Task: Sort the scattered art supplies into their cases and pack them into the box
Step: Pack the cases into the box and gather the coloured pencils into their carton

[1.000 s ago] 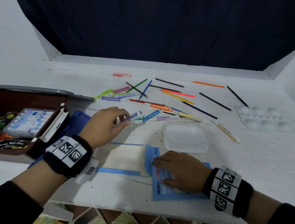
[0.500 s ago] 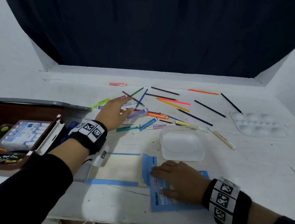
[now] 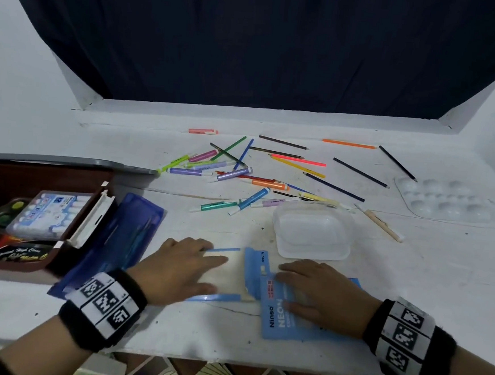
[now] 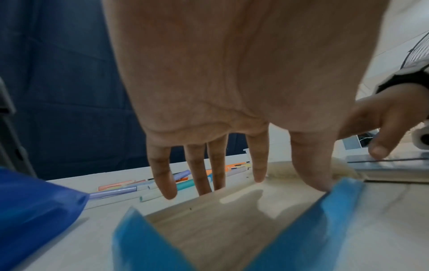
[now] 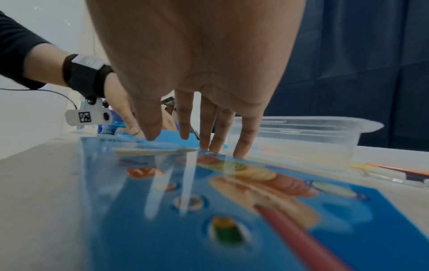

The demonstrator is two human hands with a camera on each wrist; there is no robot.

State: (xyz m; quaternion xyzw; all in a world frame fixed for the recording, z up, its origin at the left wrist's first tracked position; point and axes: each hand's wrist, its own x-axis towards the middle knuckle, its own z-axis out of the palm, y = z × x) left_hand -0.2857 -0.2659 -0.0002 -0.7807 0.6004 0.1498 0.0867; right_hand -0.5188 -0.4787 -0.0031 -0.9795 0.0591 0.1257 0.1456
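A blue "NEON" pouch [image 3: 277,323] lies flat at the table's front edge, its clear flap [image 3: 233,275] with blue edges spread to the left. My left hand [image 3: 207,271] rests on that flap, fingers straight and empty; the left wrist view shows the left hand [image 4: 287,181] over the clear flap [image 4: 220,220]. With straight fingers my right hand [image 3: 286,285] presses the printed part down, as the right wrist view shows the right hand [image 5: 168,136] on the pouch [image 5: 232,220]. Several markers [image 3: 229,174] and coloured pencils [image 3: 298,161] lie scattered farther back.
An open brown box [image 3: 57,258] at the left holds a marker set and paint items. A dark blue pencil case [image 3: 118,236] leans beside it. A clear plastic tub [image 3: 311,230] stands just behind the pouch. A white palette [image 3: 443,199] and a brush [image 3: 381,224] lie at the right.
My left hand, which held a purple marker, reached out to the pile, then drew back empty onto the pouch's clear flap. The right hand has stayed on the pouch.
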